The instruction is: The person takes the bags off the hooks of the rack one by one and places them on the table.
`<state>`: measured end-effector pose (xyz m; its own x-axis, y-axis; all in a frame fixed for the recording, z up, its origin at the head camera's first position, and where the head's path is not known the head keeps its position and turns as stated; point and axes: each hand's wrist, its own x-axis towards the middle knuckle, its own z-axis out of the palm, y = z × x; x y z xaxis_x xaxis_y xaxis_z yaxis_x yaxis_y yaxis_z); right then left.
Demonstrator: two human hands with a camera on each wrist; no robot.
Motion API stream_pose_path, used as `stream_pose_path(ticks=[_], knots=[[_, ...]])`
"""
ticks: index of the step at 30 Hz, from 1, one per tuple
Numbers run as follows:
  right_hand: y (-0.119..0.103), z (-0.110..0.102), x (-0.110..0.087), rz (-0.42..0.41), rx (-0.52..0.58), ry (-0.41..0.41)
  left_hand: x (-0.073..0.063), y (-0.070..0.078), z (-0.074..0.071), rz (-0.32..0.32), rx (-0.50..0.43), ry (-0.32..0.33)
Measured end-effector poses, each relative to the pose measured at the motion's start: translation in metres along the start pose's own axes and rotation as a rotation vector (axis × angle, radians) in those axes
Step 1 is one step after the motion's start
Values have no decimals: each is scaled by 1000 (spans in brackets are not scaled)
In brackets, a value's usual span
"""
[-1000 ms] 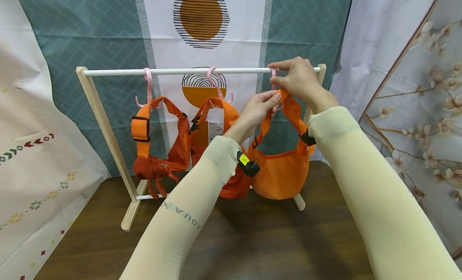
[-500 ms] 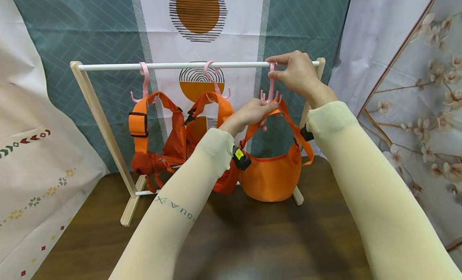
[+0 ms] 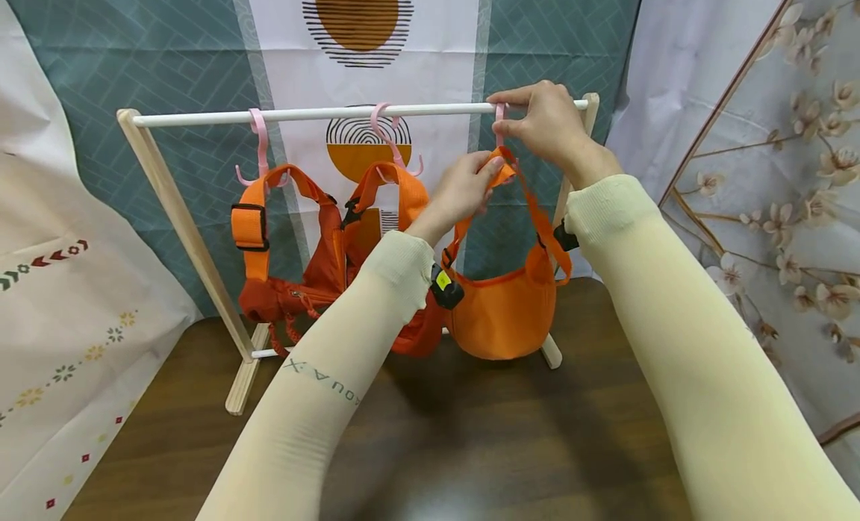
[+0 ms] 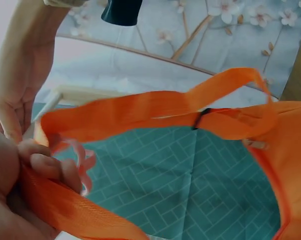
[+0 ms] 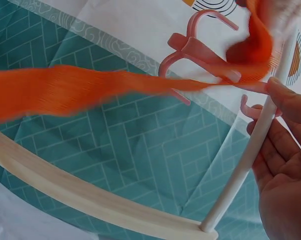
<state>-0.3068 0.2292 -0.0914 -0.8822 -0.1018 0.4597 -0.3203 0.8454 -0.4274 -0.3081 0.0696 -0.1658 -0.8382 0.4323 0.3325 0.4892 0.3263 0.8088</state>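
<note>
My left hand (image 3: 463, 185) pinches the top of the strap (image 4: 125, 117) of an orange shoulder bag (image 3: 504, 316). The bag hangs upright below, its strap forming a loop with a loose tail at the right. My right hand (image 3: 551, 125) pinches a pink multi-prong hook (image 5: 205, 55) at the white rail (image 5: 240, 170), thumb on its stem and fingers behind the rail. In the right wrist view the strap crosses in front of the prongs. The left hand and strap hide the lower hook in the head view.
Two more pink hooks hang on the rail, the left hook (image 3: 262, 144) and the middle hook (image 3: 386, 133). They carry red-orange bags (image 3: 329, 248), partly hidden by my left forearm. The rack's wooden leg (image 3: 191, 241) stands on the brown table (image 3: 470, 439). Patterned cloth (image 3: 564, 43) hangs behind.
My left hand first lowered the strap below the hook's prongs, then raised it again close in front of the hook. My right hand keeps its hold at the rail.
</note>
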Motion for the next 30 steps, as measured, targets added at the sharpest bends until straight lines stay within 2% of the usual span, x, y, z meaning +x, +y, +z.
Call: stream_pose_path(ticks=[2, 4, 8, 13, 19, 25, 30], knots=[[-1, 1, 1, 2, -2, -7, 0, 0, 2, 54, -49, 44], [-1, 1, 1, 1, -7, -12, -1, -2, 4, 112, -58, 60], [-3, 3, 2, -14, -15, -10, -7, -6, 6, 179, -26, 1], [-5, 3, 2, -22, -10, -14, -13, -6, 3, 147, 60, -77], [-3, -3, 0, -51, -27, -49, -15, -2, -1, 106, 42, -113], [6, -2, -7, -146, 8, -50, -18, 0, 2, 116, 94, -114], [14, 4, -28, -254, 90, 41, -21, -2, 6, 95, 123, -64]])
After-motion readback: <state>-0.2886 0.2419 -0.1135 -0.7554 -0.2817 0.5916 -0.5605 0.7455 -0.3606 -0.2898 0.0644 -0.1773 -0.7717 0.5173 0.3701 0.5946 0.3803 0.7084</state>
